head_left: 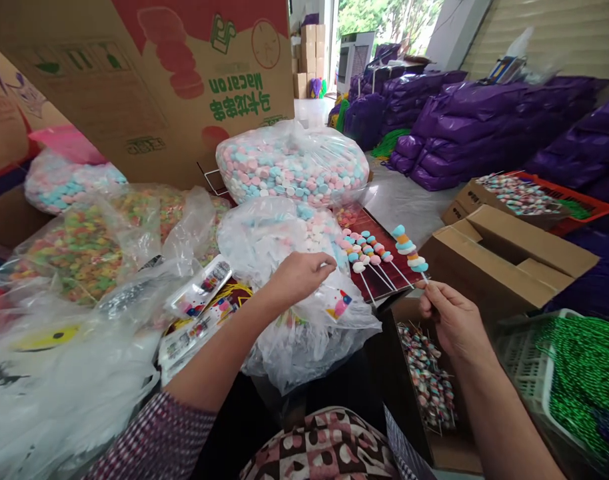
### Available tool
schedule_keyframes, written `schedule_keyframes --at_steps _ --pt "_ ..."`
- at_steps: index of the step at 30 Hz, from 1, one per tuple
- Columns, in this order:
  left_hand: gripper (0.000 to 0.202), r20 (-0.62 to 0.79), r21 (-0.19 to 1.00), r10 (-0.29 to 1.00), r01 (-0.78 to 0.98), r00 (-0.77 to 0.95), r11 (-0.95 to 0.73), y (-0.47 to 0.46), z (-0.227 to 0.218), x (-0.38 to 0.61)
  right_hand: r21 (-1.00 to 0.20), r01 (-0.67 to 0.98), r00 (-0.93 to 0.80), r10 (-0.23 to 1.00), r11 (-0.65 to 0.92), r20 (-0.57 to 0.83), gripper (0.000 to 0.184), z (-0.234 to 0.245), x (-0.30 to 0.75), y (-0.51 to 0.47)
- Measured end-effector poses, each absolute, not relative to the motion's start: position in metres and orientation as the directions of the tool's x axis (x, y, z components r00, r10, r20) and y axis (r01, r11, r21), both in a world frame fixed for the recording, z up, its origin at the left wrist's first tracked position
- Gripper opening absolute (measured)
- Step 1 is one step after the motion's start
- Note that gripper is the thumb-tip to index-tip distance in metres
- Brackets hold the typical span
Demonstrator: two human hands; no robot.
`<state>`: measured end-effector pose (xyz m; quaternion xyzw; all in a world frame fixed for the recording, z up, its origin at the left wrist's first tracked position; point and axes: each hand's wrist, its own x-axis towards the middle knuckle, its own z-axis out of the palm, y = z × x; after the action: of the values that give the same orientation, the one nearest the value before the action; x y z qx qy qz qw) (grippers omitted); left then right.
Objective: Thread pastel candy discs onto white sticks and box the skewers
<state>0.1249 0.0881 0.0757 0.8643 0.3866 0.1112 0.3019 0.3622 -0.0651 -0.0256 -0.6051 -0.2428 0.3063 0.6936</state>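
Observation:
My right hand (pixel 447 310) pinches the stick of a marshmallow skewer (pixel 409 250), which tilts up to the left with blue, orange, white and pink pieces on it. My left hand (pixel 304 275) hovers over a heap of clear plastic bags (pixel 304 353), its fingers curled together; whatever may be between the fingertips is hidden. A colourful print (pixel 340 305) shows on the plastic just below that hand. Between both hands, several finished-looking marshmallow skewers (pixel 367 248) lie side by side on a dark red board (pixel 392 273), sticks toward me.
Big bags of pastel marshmallows (pixel 292 163) and gummy candy (pixel 94 247) stand behind and left. An open carton of wrapped skewers (pixel 432 380) sits low right, beside a cardboard box (pixel 504 257) and a crate of green ties (pixel 589 380). Purple sacks (pixel 484 127) are piled behind.

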Motion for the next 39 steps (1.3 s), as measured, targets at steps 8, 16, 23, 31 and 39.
schedule_keyframes --at_steps 8,16,23,31,39 --pt "0.033 -0.037 0.322 0.779 0.745 0.626 -0.584 0.143 0.027 0.211 -0.967 -0.252 0.656 0.731 -0.021 -0.187 0.037 -0.048 0.357 -0.091" --pt "0.024 -0.084 0.320 0.847 0.819 0.525 -0.476 0.164 -0.004 0.239 -0.967 -0.246 0.649 0.730 -0.066 -0.215 0.039 -0.052 0.361 -0.095" --pt "0.029 -0.088 0.547 0.865 0.750 0.494 -0.372 0.160 0.014 0.222 -0.965 -0.247 0.625 0.745 -0.093 -0.232 0.038 -0.049 0.357 -0.094" --pt "0.034 -0.271 0.963 0.786 0.154 0.555 0.223 0.085 0.041 0.149 -0.992 -0.115 0.564 0.818 -0.059 -0.114 0.032 -0.027 0.336 -0.097" --pt "0.031 -0.189 0.975 0.888 0.189 0.418 0.118 0.049 0.026 0.099 -0.974 0.204 0.407 0.913 -0.095 -0.004 0.023 -0.010 0.306 -0.098"
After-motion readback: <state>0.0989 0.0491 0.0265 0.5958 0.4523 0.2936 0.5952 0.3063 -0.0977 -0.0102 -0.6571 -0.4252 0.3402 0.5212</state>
